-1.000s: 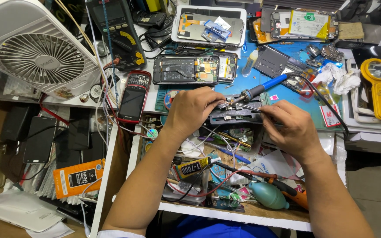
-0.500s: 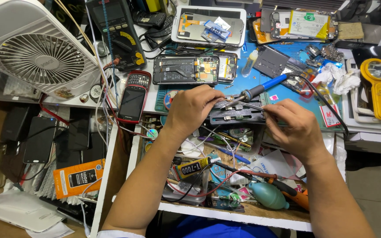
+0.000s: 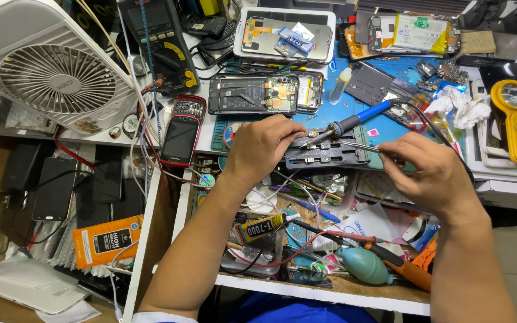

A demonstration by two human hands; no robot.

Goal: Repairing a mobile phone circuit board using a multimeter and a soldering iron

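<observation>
Right at the middle of the frame lies one dark board holder (image 3: 328, 154) on the blue mat (image 3: 336, 110), and both hands work over it. One soldering iron (image 3: 345, 124) with a blue handle is held by the left hand (image 3: 262, 146), whose fingers are closed around its lower part; the tip points down-left onto the holder, but the small piece under it is too tiny to make out. The right hand (image 3: 432, 170) pinches one thin pair of tweezers (image 3: 360, 146) between closed fingers, the point reaching left toward the iron. Above the holder lies one opened phone (image 3: 252, 94) showing its dark insides, and at the upper middle one white tray (image 3: 285, 33) with small parts. One red and black phone (image 3: 181, 131) lies left of the hands. One white fan (image 3: 52, 75) stands in the upper left, cut off by the frame edge. One yellow tool (image 3: 514, 116) is at the right. Below, the drawer (image 3: 306, 251) is full of tangled wires, hard to count, with one glue tube (image 3: 261, 227) and one teal blower (image 3: 363, 266).
</observation>
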